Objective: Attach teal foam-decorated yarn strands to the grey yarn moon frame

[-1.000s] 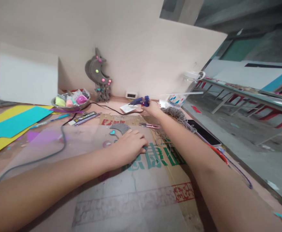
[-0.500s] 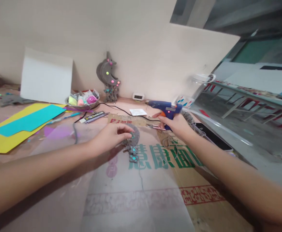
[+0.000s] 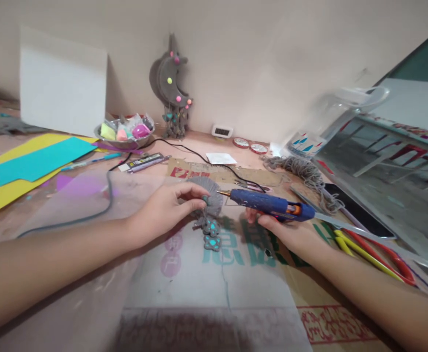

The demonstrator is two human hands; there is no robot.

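Note:
My left hand (image 3: 169,208) pinches the edge of a grey felt crescent piece (image 3: 209,198) lying on the clear plastic sheet (image 3: 184,274). Small grey-and-teal hearts (image 3: 211,233) dangle from it toward me. My right hand (image 3: 285,230) grips a blue hot glue gun (image 3: 268,204), held level, with its metal nozzle pointing left and almost touching the felt piece beside my left fingertips.
A finished grey moon ornament (image 3: 171,85) leans on the wall. Nearby are a bowl of coloured bits (image 3: 123,133), yellow and teal sheets (image 3: 26,164), a black cord (image 3: 103,205), grey yarn (image 3: 302,171), scissors with red-yellow handles (image 3: 375,254), a phone (image 3: 356,212) and flattened cardboard (image 3: 309,303).
My right hand lifted the glue gun from the back of the table and brought it down to the felt piece. My left hand went from lying flat to pinching the piece.

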